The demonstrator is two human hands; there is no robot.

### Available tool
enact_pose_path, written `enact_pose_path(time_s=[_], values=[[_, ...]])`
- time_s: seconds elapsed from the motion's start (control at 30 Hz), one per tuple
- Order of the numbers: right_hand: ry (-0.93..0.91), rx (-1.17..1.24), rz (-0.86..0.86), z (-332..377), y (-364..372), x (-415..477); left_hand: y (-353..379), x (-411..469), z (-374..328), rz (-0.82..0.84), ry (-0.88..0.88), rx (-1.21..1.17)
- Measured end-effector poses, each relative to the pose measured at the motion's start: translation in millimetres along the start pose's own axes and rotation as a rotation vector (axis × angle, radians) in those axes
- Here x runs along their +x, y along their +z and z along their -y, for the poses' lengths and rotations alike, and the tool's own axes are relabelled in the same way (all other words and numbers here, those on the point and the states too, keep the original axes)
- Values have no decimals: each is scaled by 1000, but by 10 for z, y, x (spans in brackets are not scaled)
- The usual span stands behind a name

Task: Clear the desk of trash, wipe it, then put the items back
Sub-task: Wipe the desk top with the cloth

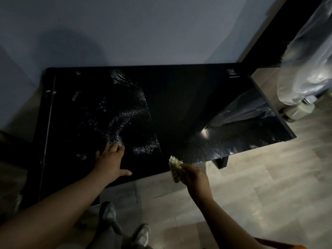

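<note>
Left hand (111,161): fingers straight and spread, palm flat on worktop (188,105) near front edge. Right hand (195,175): fingers curled, pinching crumpled cloth (175,168), held just off front edge, above floor (251,186). Pale smears (125,119) across worktop's left half, touching left fingertips. Far edge against wall (143,33). Plastic-wrapped object (309,60) beyond right edge.
</note>
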State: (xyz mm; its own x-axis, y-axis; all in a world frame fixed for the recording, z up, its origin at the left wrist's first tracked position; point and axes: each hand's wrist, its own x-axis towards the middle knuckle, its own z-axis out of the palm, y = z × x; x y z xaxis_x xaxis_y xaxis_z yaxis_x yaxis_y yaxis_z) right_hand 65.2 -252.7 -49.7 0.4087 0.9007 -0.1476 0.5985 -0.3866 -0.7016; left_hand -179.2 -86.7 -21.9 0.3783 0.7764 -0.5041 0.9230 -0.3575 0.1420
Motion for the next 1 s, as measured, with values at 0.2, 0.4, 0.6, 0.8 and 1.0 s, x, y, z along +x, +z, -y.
enact_pose_path(time_s=[0.2, 0.4, 0.6, 0.8, 1.0], values=[[-76, -94, -50, 551, -11, 345, -316, 41, 271, 30, 9, -34], [-108, -81, -41, 1079, 146, 813, -699, 264, 720, 53, 34, -51], [-119, -26, -89, 1523, 311, 1185, -979, 549, 1063, 57, 81, -52], [-151, -53, -138, 1731, 291, 1704, -1152, 873, 1146, 85, 55, -27], [-185, -49, -131, 1857, 283, 2401, -1309, 1199, 1151, 35, 28, -76]])
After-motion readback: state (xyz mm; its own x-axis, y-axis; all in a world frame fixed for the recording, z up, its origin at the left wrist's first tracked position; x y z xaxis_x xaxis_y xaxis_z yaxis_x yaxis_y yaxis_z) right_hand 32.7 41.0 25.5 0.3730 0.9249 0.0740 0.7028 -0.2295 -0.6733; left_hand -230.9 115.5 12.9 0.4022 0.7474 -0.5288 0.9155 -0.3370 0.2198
